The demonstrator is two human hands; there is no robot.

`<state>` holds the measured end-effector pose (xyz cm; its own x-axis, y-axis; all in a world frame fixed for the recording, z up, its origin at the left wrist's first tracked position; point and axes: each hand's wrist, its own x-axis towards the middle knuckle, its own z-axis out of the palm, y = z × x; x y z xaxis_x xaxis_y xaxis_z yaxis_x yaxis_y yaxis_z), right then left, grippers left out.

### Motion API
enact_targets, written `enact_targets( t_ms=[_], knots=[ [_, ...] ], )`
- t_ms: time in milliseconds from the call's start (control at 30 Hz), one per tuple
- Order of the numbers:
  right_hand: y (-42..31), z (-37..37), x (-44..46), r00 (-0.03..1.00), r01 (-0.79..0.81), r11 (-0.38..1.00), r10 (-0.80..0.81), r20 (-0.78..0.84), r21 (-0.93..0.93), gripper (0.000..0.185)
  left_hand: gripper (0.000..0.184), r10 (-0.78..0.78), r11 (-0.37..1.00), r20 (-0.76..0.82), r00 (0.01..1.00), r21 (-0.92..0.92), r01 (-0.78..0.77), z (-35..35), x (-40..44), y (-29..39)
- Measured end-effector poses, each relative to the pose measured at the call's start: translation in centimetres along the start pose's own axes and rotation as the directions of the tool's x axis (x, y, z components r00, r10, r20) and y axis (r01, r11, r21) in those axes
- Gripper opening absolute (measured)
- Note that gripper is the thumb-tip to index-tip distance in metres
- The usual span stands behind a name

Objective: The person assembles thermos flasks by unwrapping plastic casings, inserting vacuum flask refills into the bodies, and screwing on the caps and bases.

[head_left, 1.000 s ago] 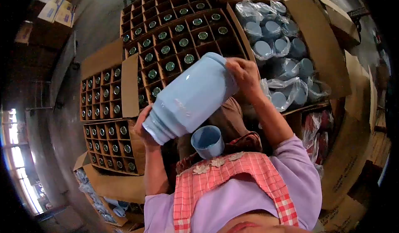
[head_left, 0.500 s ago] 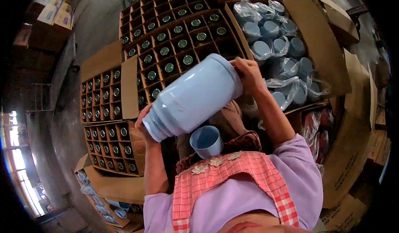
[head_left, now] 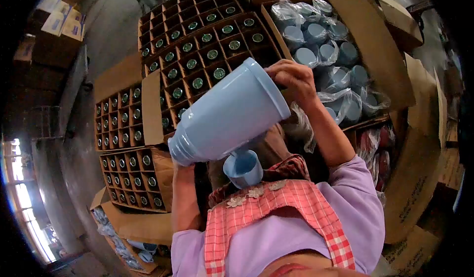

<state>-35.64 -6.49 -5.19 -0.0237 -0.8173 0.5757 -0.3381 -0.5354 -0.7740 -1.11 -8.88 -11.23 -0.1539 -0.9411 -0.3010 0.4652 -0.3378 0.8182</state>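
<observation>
A large light blue thermos flask body [head_left: 224, 111] lies tilted across my front, its narrow stepped neck low on the left and its wide rimmed end up on the right. My right hand [head_left: 295, 79] has bent fingers closed at the wide rim. Under the narrow end is my left hand [head_left: 181, 169]; its fingers are hidden behind the flask, which it supports there. A smaller blue cup [head_left: 244, 171] sits in my lap, mouth up, just below the flask. A blue part, perhaps the flask's handle, shows between them. Clear plastic wrap [head_left: 303, 129] hangs beside my right forearm.
A divided carton [head_left: 207, 55] ahead holds several glass-like round tops in its cells. More divided cartons [head_left: 121, 116] stand at left. On the right, an open box [head_left: 390, 74] contains bagged blue cups [head_left: 316, 32]. A box of bagged blue pieces [head_left: 116, 227] is at lower left.
The flask has turned a little, so its neck covers my left fingers and its underside part shows above the cup. My right hand has shifted slightly left. Plastic wrap shows more clearly beside my forearm.
</observation>
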Motion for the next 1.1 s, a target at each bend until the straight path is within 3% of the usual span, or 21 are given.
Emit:
enact_targets(
  t_ms=[33, 133, 300, 467, 533, 567, 600, 633, 667, 700, 767, 800, 833, 867, 900, 933, 1033, 1067, 1100],
  knots=[
    [0.7, -0.1, -0.1, 0.996, 0.09, 0.992, -0.09, -0.003, 0.086, 0.025, 0.037, -0.035, 0.999, 0.04, 0.999, -0.017, 0.036, -0.3, -0.1, -0.5],
    [-1.3, -0.8, 0.5, 0.924, 0.379, 0.918, -0.369, 0.102, -0.112, 0.025, 0.036, -0.102, 0.994, 0.161, 0.982, -0.032, 0.109, 0.1, -0.2, -1.0],
    [-4.5, -1.4, 0.0, 0.686, 0.709, 0.544, -0.678, 0.264, -0.449, 0.033, 0.035, -0.131, 0.99, 0.249, 0.96, -0.018, 0.14, 0.9, -0.4, -0.7],
    [-6.2, -2.2, -0.3, 0.638, 0.769, 0.526, -0.667, 0.384, -0.363, 0.023, 0.034, -0.13, 0.991, 0.266, 0.955, 0.005, 0.134, 1.4, -0.7, -1.0],
    [-5.4, -2.4, -0.5, 0.762, 0.618, 0.734, -0.47, 0.446, -0.282, 0.026, 0.033, -0.114, 0.993, 0.258, 0.959, 0.025, 0.111, 1.5, -0.8, -0.9],
    [-4.9, -2.0, -1.2, 0.895, 0.373, 0.868, -0.243, 0.374, -0.327, 0.024, 0.033, -0.087, 0.996, 0.245, 0.966, 0.047, 0.077, 1.6, -0.9, -0.9],
    [-4.5, -1.5, -2.0, 0.962, 0.098, 0.932, 0.001, 0.274, -0.348, 0.023, 0.033, -0.06, 0.997, 0.23, 0.971, 0.055, 0.048, 1.5, -0.8, -0.6],
    [-3.4, -1.5, -1.8, 0.935, -0.236, 0.96, 0.267, 0.233, -0.152, 0.021, 0.033, -0.024, 0.998, 0.215, 0.976, 0.067, 0.01, 1.5, -0.8, 0.0],
    [-2.5, -1.6, -1.4, 0.815, -0.551, 0.832, 0.52, 0.256, 0.062, 0.02, 0.032, 0.006, 0.996, 0.193, 0.981, 0.081, -0.022, 1.4, -1.1, 0.5],
    [-2.0, -1.7, -1.4, 0.622, -0.783, 0.568, 0.708, 0.334, 0.254, 0.019, 0.032, 0.022, 0.995, 0.171, 0.985, 0.088, -0.037, 1.2, -1.1, 0.8],
    [-2.2, -2.4, -1.2, 0.651, -0.752, 0.572, 0.723, 0.232, 0.327, 0.021, 0.032, 0.024, 0.996, 0.132, 0.991, 0.085, -0.036, 0.9, -0.8, 0.8],
    [-2.4, -3.1, -1.5, 0.744, -0.668, 0.71, 0.642, 0.184, 0.224, 0.019, 0.032, 0.019, 0.997, 0.115, 0.993, 0.078, -0.028, 0.6, -0.5, 0.4],
    [-2.3, -2.8, -1.4, 0.905, -0.424, 0.893, 0.409, 0.118, 0.153, 0.02, 0.032, 0.014, 0.997, 0.107, 0.994, 0.076, -0.022, 0.7, -0.2, 0.1],
    [-2.3, -2.4, -1.4, 0.988, -0.141, 0.988, 0.137, 0.069, 0.062, 0.022, 0.032, 0.01, 0.997, 0.1, 0.995, 0.078, -0.018, 0.6, 0.1, -0.1],
    [-2.3, -2.3, -1.4, 0.988, 0.152, 0.987, -0.15, 0.048, -0.046, 0.025, 0.031, 0.005, 0.997, 0.097, 0.995, 0.081, -0.013, 0.6, 0.2, -0.4],
    [-2.7, -2.7, -1.2, 0.967, 0.231, 0.958, -0.208, 0.145, -0.166, 0.032, 0.031, 0.004, 0.997, 0.101, 0.995, 0.078, -0.011, 0.8, 0.4, -0.4],
    [-2.3, -2.8, -1.7, 0.97, 0.196, 0.949, -0.151, 0.188, -0.248, 0.028, 0.031, 0.021, 0.996, 0.087, 0.996, 0.084, -0.028, 0.9, 0.1, -0.4],
    [-2.0, -2.5, -1.9, 0.981, -0.105, 0.978, 0.132, 0.142, -0.182, 0.023, 0.031, 0.035, 0.995, 0.08, 0.996, 0.092, -0.042, 1.0, 0.1, -0.2],
    [-1.7, -2.0, -2.2, 0.903, -0.403, 0.91, 0.413, 0.116, -0.102, 0.019, 0.031, 0.051, 0.993, 0.079, 0.996, 0.103, -0.059, 1.1, 0.0, 0.2]
  ],
)
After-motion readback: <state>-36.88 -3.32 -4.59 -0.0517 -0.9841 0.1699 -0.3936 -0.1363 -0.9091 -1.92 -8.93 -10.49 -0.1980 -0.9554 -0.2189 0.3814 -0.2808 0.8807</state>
